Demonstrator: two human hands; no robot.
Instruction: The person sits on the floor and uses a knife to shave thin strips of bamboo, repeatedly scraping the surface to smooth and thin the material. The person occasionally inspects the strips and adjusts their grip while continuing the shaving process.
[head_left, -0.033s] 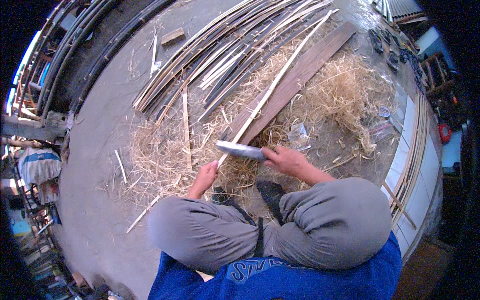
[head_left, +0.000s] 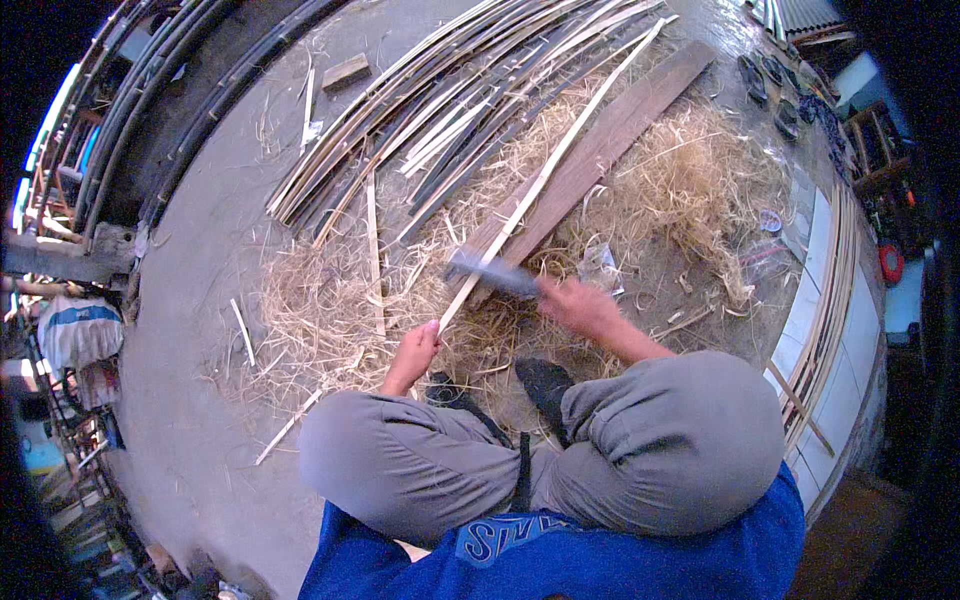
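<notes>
My left hand (head_left: 413,356) is closed round the near end of a long pale bamboo strip (head_left: 550,174), thumb on top. From there the strip slants away to the far right, over a brown wooden plank (head_left: 610,150). In my right hand (head_left: 581,307) is the handle of a broad-bladed knife (head_left: 500,274), smeared by motion. Its blade lies across the strip a short way beyond my left hand; whether it touches the strip I cannot tell. Curly shavings (head_left: 325,310) cover the floor around the plank.
Beyond my hands lies a fanned pile of pale and dark strips (head_left: 430,100). More strips (head_left: 825,310) rest on white tiles to the right. A small wooden block (head_left: 346,72) sits far left, sandals (head_left: 752,80) far right. Long dark poles (head_left: 190,130) line the left side.
The knife has moved a little away from me along the strip, and its blade is tilted more. My right hand has shifted slightly right and farther off; my left hand has barely moved.
</notes>
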